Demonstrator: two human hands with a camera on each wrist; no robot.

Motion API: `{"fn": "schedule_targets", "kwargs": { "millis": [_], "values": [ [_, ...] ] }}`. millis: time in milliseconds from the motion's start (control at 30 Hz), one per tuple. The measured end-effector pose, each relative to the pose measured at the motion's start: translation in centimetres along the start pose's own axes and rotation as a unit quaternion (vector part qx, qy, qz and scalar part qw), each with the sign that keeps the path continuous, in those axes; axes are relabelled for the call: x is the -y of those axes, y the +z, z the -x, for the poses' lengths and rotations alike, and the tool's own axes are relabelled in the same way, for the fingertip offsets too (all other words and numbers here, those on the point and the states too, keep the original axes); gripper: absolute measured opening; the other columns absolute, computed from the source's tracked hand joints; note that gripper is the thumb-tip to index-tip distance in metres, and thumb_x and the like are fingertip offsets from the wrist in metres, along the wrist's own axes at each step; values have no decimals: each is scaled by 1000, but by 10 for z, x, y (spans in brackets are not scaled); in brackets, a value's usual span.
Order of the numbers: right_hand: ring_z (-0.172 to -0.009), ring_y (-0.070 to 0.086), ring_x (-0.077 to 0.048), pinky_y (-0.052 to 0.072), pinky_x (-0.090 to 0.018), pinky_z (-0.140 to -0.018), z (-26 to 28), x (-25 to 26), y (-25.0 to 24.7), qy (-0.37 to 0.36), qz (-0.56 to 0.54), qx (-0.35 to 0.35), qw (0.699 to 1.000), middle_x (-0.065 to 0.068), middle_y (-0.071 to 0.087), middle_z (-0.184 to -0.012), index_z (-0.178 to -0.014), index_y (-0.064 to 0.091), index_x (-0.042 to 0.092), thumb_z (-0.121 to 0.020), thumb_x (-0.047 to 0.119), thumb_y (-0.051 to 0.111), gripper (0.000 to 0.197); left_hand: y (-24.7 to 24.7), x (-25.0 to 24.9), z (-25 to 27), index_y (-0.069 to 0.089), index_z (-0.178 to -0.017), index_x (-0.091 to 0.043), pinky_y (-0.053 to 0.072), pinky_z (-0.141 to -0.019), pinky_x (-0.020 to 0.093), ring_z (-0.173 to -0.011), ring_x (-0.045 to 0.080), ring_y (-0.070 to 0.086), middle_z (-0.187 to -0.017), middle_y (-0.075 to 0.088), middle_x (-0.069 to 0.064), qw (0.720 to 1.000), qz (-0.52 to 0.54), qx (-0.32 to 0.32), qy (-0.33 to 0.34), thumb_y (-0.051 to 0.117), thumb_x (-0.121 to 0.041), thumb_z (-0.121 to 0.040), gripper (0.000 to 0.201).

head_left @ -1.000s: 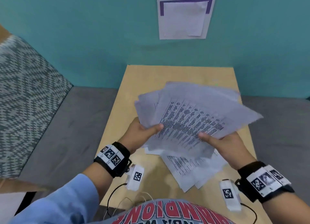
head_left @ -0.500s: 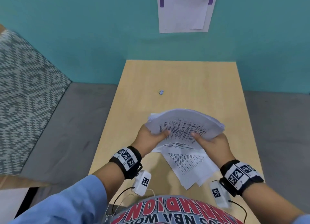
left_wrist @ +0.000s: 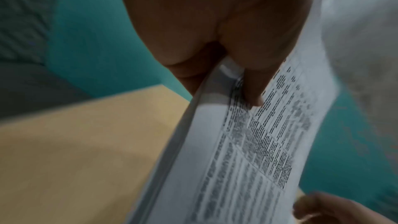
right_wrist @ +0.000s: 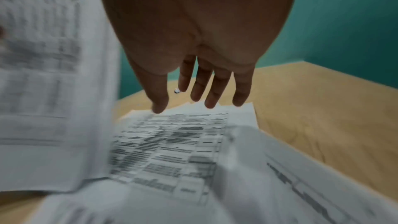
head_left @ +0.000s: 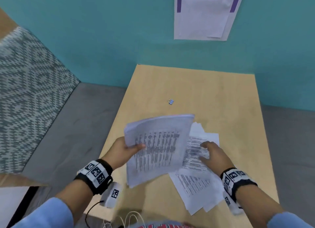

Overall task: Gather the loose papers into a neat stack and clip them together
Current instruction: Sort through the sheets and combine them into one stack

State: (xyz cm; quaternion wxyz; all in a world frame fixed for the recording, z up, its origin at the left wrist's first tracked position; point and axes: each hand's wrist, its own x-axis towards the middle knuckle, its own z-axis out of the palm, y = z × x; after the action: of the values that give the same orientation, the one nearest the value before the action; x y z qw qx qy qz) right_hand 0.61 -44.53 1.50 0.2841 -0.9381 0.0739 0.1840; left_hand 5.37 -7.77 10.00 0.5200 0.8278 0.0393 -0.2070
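Note:
My left hand [head_left: 127,150] grips a stack of printed papers [head_left: 158,147] by its left edge and holds it tilted above the table, thumb on top [left_wrist: 252,91]. Several loose printed sheets [head_left: 197,183] lie fanned on the table at the right. My right hand [head_left: 209,152] is over them with straight, spread fingers [right_wrist: 202,88], the fingertips at the top sheet's far edge [right_wrist: 193,125]; touch is not certain. A small binder clip [head_left: 171,101] lies alone farther back on the table, also seen past my fingers [right_wrist: 177,90].
The light wooden table [head_left: 230,108] stands against a teal wall. A paper sheet [head_left: 204,16] is stuck on the wall above. A patterned cushion [head_left: 25,91] and a grey seat lie to the left. Cables hang at the table's near edge.
My right hand has let go of the stack and moved right and down over the loose sheets. The left hand now holds the stack alone, tilted to the left.

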Motion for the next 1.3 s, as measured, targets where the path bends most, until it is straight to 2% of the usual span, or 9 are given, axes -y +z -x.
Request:
{"fn": "schedule_targets", "kwargs": {
  "millis": [200,267,333,467,633,767,1000,1167,1300],
  "values": [
    [-158,19,-23,18,-52,-126,-77,12,17,-56,187,51,980,-1,14,-173,-165,12,22,-88,52,70,101,-86,21,11,82,-108,-30,61,-94,39,-106,13,79,-113,84,-7,994,3,-93,-48,89,-22,-85,26],
    [-157,19,-26,15,-60,-123,-91,14,24,-18,192,87,977,0,14,-172,-165,0,23,-74,62,79,126,-91,27,14,81,-107,-28,62,-83,25,-96,1,79,-102,84,-18,993,14,-102,-56,87,-15,-86,25],
    [-149,33,-31,22,-64,-118,-96,13,26,20,211,82,974,-3,30,-165,-164,6,25,-62,68,84,135,-86,32,11,78,-109,-23,61,-73,14,-90,-4,79,-96,83,-24,993,24,-99,-66,84,-8,-89,26],
    [-128,52,-32,36,-55,-107,-95,12,23,40,262,66,962,-2,58,-139,-145,39,35,-56,77,78,106,-73,37,-2,79,-108,-23,65,-82,27,-96,6,81,-104,85,-14,992,41,-85,-84,85,-12,-89,23],
    [-79,69,-29,59,-39,-74,-78,0,15,91,58,42,993,-9,72,-92,-115,50,21,-82,42,78,48,-61,32,-19,81,-109,-22,62,-91,39,-102,15,81,-109,85,-6,993,48,-70,-79,85,-14,-89,22],
    [-85,67,-32,58,-39,-72,-46,-14,16,129,24,35,991,-14,68,-96,-127,49,9,-85,34,79,58,-56,26,-26,81,-110,-21,63,-92,38,-103,14,81,-111,85,-6,995,49,-66,-60,84,-12,-90,23],
    [-124,48,-39,49,-48,-96,-3,-27,56,186,18,-4,982,-19,47,-135,-135,48,3,-65,46,94,93,-48,17,-17,79,-109,-30,62,-93,34,-103,7,79,-112,83,-14,997,38,-53,-42,84,-14,-90,25],
    [-112,64,-37,57,-46,-90,-9,-25,62,227,-66,-6,972,-19,60,-126,-135,43,3,-62,29,98,95,-47,19,-7,79,-115,-27,61,-100,46,-108,15,80,-116,84,-6,997,39,-54,-45,84,-17,-90,27],
    [-106,62,-30,58,-38,-81,-6,-26,59,187,82,35,978,-7,67,-113,-126,54,15,-70,49,85,73,-48,22,2,78,-121,-21,62,-101,49,-107,17,80,-117,84,-5,996,43,-54,-50,84,-21,-91,31]
  ]
}}
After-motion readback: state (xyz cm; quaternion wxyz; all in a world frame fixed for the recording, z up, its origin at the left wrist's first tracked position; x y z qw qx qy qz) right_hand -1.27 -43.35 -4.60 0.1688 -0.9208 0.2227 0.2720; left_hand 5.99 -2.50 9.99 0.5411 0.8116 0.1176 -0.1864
